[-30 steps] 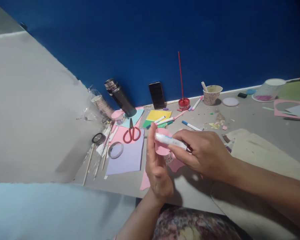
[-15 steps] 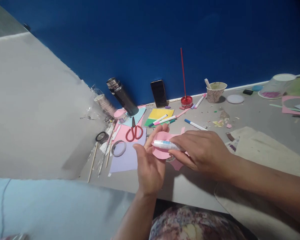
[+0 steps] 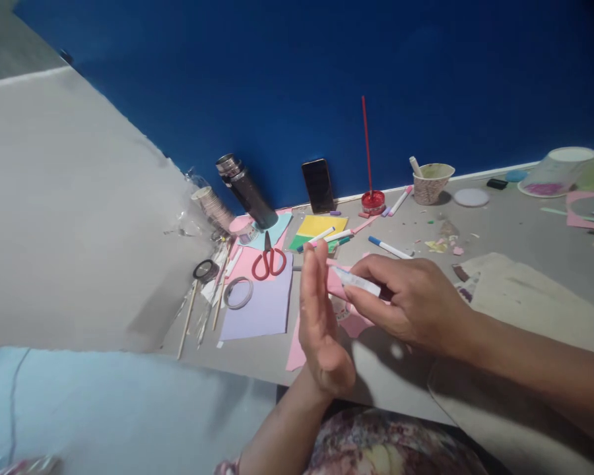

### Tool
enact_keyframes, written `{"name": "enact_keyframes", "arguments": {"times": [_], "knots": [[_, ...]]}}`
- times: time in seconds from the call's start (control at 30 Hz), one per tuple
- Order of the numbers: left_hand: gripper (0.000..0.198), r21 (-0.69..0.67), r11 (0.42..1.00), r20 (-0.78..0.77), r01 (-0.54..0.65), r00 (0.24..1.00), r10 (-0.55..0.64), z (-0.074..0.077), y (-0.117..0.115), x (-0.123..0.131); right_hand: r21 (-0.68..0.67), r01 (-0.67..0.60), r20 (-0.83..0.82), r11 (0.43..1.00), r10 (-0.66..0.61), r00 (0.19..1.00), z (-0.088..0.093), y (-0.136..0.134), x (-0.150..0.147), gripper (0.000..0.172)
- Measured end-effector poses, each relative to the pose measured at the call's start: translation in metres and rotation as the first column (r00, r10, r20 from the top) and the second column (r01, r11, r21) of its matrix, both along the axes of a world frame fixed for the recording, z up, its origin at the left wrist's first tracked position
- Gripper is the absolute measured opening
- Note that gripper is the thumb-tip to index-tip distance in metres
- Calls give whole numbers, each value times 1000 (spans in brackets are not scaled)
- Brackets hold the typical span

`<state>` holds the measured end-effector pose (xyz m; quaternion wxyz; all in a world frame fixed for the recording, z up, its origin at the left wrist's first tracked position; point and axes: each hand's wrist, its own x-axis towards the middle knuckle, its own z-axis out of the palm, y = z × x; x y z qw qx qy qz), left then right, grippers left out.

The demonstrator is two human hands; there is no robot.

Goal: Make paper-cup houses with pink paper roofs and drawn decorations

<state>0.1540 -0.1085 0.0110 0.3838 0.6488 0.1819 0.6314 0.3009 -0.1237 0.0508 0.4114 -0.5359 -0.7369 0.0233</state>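
Turned nearly edge-on, my left hand [image 3: 321, 323] has its fingers stretched straight up and its palm facing right. A piece of pink paper [image 3: 334, 282] shows between that palm and the glue tube; whether it touches the palm I cannot tell. My right hand [image 3: 410, 293] pinches a small white glue tube [image 3: 359, 284] between thumb and fingers, its nozzle pointing left toward the pink paper. Below the tube, more pink paper [image 3: 359, 323] lies on the table beside a partly hidden printed round item [image 3: 340, 310].
Red-handled scissors [image 3: 268, 262] and a grey tape roll [image 3: 238, 293] lie left on lilac paper [image 3: 262, 316]. Behind stand a dark flask [image 3: 250, 194], a phone [image 3: 318, 186], a red stick in a red base [image 3: 373, 202] and a paper cup [image 3: 431, 185]. Markers [image 3: 389, 247] lie about; beige cloth [image 3: 525, 297] is at right.
My left hand has rotated from palm-up, with the pink circle lying on it, to edge-on with fingers upright. My right hand has shifted slightly right, still gripping the glue tube, which now tilts differently.
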Motion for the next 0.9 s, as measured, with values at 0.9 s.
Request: {"name": "enact_keyframes", "arguments": {"times": [0.9], "knots": [[59,-624,743,282,243,956,-75,14,4,-11,213,44,264,976,-100,959,-8,-1,-4,25]]}}
